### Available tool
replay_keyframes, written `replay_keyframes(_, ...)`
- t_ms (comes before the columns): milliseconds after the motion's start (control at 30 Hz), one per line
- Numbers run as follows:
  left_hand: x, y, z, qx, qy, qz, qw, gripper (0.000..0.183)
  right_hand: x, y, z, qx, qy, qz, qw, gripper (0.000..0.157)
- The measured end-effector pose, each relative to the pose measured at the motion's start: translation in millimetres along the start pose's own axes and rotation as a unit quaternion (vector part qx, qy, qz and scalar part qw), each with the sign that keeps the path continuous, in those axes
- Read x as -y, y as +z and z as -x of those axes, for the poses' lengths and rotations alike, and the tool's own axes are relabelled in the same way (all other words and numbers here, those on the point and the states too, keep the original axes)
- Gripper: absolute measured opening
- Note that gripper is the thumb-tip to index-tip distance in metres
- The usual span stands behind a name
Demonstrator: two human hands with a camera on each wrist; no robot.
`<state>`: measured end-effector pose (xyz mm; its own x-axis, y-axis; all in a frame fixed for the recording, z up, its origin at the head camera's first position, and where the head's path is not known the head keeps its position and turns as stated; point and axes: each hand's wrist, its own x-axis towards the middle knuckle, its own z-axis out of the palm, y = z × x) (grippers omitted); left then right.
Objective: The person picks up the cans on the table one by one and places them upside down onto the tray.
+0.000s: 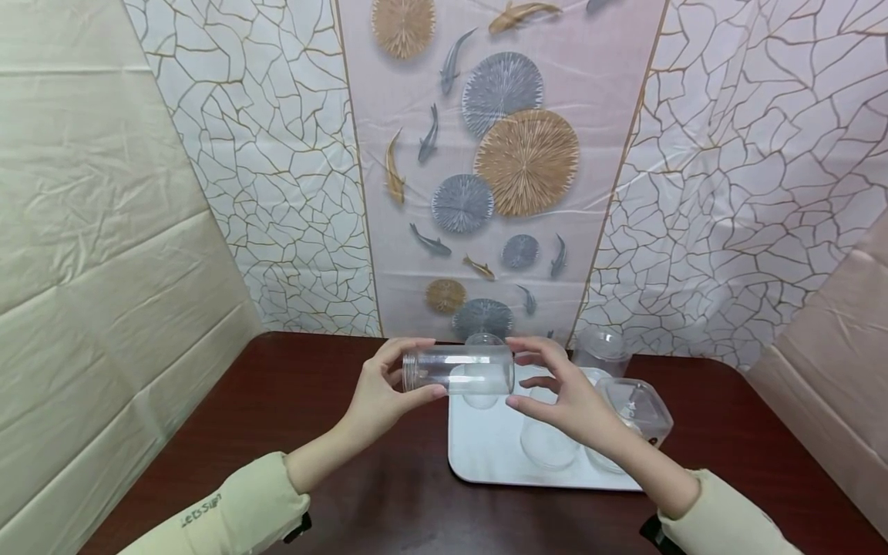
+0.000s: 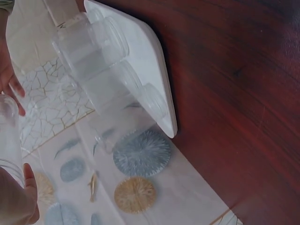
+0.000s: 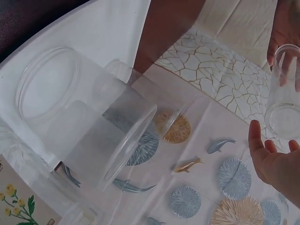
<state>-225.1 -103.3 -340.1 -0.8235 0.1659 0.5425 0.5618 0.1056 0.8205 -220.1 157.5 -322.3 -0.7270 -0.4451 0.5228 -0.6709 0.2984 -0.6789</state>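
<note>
A clear, cylindrical jar [image 1: 461,370] lies sideways in the air above the table. My left hand [image 1: 381,385] grips its ridged left end, fingers above and thumb below. My right hand [image 1: 569,393] is spread around the other end, with fingertips close to the rim; whether they touch it is hard to tell. In the left wrist view the jar [image 2: 8,136] shows at the left edge, held by the left hand [image 2: 18,194]. From the right wrist the jar [image 3: 284,91] appears upright, and the right hand [image 3: 276,171] is beside its round base.
A white tray [image 1: 479,455] on the dark red table [image 1: 375,478] bears several clear containers, including a squarish one [image 1: 645,408] at its right. A tall clear container [image 1: 602,351] is behind the right hand. Patterned cloth [image 1: 479,270] hangs behind the table.
</note>
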Motion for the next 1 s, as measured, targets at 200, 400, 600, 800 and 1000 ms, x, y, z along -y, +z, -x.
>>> replay_keyframes(200,1.2,7.8,3.4,0.009,0.01,0.007,0.9999,0.053,1.0,3.6,-0.6,0.007,0.005,-0.03,1.0,0.063)
replay_keyframes(400,2.8,14.5,4.8,0.015,0.017,0.021,0.9995,0.053,4.5,5.5,-0.8,0.011,0.016,-0.021,1.0,0.061)
replay_keyframes(600,5.3,22.7,4.5,0.02,0.023,0.037,0.9988,0.052,5.3,6.8,-0.4,0.014,0.019,-0.022,0.999,0.059)
replay_keyframes(800,5.8,28.7,3.2,0.022,0.017,0.041,0.9988,0.052,3.1,8.0,-0.9,0.006,0.025,-0.024,0.999,0.055)
replay_keyframes(1000,7.1,29.1,3.3,0.021,0.003,0.043,0.9989,0.053,1.8,9.1,-1.0,-0.004,0.034,-0.028,0.999,0.051)
